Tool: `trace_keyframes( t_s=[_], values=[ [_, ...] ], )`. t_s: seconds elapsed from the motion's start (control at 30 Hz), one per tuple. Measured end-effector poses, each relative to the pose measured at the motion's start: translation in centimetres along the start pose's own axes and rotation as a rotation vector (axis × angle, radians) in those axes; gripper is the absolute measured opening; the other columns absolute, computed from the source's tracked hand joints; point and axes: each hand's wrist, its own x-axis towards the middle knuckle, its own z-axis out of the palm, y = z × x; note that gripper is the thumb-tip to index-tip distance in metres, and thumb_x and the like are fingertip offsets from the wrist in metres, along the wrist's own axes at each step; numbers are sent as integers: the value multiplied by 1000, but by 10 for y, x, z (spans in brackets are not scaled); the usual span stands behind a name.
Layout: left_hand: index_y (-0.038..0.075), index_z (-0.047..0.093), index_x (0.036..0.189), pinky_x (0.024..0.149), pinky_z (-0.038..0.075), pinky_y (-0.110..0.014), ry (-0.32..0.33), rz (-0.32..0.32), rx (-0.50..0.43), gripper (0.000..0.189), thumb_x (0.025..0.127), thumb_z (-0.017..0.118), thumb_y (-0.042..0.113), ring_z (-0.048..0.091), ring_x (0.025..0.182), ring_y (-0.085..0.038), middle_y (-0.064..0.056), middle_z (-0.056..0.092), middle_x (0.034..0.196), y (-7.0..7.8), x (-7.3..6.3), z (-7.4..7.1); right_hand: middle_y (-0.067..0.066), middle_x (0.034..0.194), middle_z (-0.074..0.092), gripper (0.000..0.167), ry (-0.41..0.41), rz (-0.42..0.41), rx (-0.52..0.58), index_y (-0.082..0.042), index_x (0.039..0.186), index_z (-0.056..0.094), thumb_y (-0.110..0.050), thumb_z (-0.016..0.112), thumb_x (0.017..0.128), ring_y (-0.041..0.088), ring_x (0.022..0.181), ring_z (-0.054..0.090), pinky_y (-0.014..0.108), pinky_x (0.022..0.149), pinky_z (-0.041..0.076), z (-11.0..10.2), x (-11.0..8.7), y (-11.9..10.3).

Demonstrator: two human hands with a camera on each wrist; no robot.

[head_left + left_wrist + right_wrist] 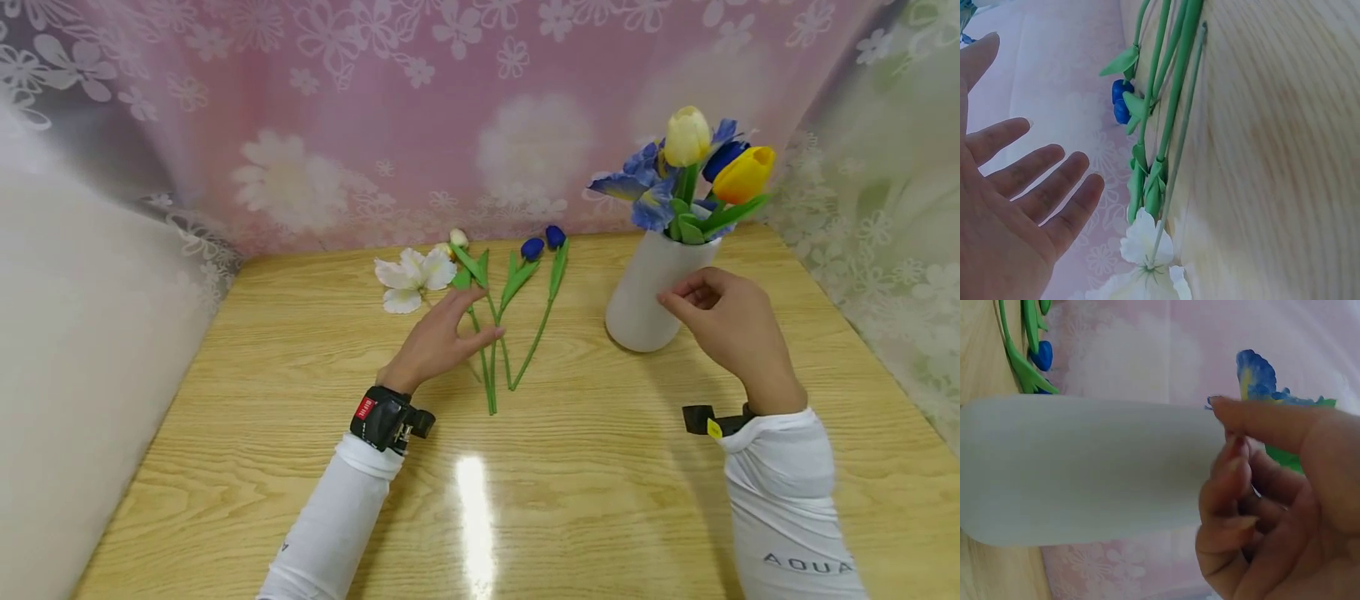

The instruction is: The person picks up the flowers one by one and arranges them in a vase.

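Note:
My left hand [438, 337] hovers over green flower stems [492, 375] on the table, its fingers spread and holding nothing. In the left wrist view a gap shows between those fingers and the stems. Beside this hand lie a white open flower [412, 271], pale tulips [459, 238] and blue tulips [532, 248]. My right hand [735, 329] is at the white vase [645, 292], fingers curled and thumb near the index finger, with nothing visible between them. The vase stands upright, holding a cream tulip [687, 137], a yellow-orange tulip [744, 177], blue irises [645, 187] and green leaves.
The wooden table [300, 467] has a pink floral curtain [420, 150] along its back edge. A pale wall surface [67, 333] borders the left side, and a greenish floral curtain [892, 208] the right. Both wrists wear black camera straps.

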Motion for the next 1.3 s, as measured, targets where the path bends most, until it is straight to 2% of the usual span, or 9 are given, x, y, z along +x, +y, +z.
trace_keyframes(
  t_s=[0.2,0.33,0.5,0.7,0.97,1.3],
  values=[
    [22,37,148,104,34,-51,-7,-20,7,73,89,53,62,27,139,-26,-5,30,152,-7,-5,0,8,85,61,37,-181,-91,-4,-4,96,63,-41,60,94,24,75,53,32,60,44,18,4,3],
    [18,38,148,102,37,-49,-3,-11,10,72,90,55,58,34,135,-27,-7,33,150,-12,-7,0,8,91,62,35,-294,-135,9,-5,100,66,-39,59,95,22,77,53,33,62,45,34,9,4],
    [16,39,147,101,38,-46,-7,-17,16,72,90,56,57,37,132,-24,-5,36,147,-17,-9,0,10,92,65,31,-377,-192,63,-3,104,67,-32,58,97,25,75,59,33,61,48,55,15,2],
    [13,41,145,102,37,-45,10,-29,41,70,90,59,53,36,133,-24,-6,37,147,-22,-12,-2,11,93,66,32,-413,-214,77,-2,107,68,-31,58,97,28,74,62,34,61,49,83,22,-1],
    [11,43,144,100,39,-45,21,-39,87,68,91,60,50,39,130,-27,-8,39,145,-29,-19,-5,13,93,66,29,-456,-186,123,-3,108,68,-28,58,98,29,74,62,35,60,48,113,30,-8],
    [12,43,143,103,36,-45,35,-82,99,68,90,62,50,36,133,-27,-8,39,146,-36,-27,-11,9,101,64,25,-430,-181,111,-5,109,67,-24,58,98,24,82,61,35,63,50,144,35,-21]
  ],
)
